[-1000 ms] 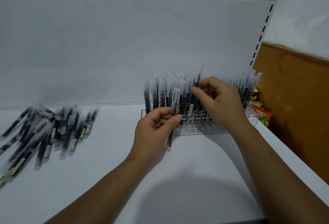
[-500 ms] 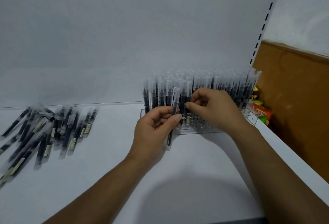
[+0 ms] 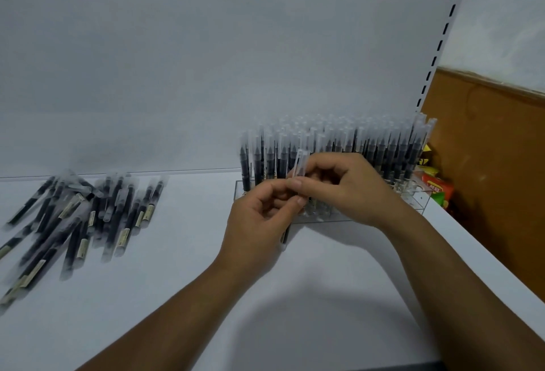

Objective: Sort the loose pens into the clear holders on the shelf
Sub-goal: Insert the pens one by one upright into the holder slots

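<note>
a white shelf [image 3: 324, 297] with a plain white back panel [image 3: 206, 75] in dim light. a slotted upright [image 3: 442, 43] edges its right side; beyond stand a brown board [image 3: 495, 164], pale wall [image 3: 507, 16] and colourful packets [image 3: 436, 190].

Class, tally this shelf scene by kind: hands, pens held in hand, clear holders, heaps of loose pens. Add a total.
2 hands: left hand, right hand
1 held pen
1 clear holder
1 heap of loose pens
Total: 5
</note>
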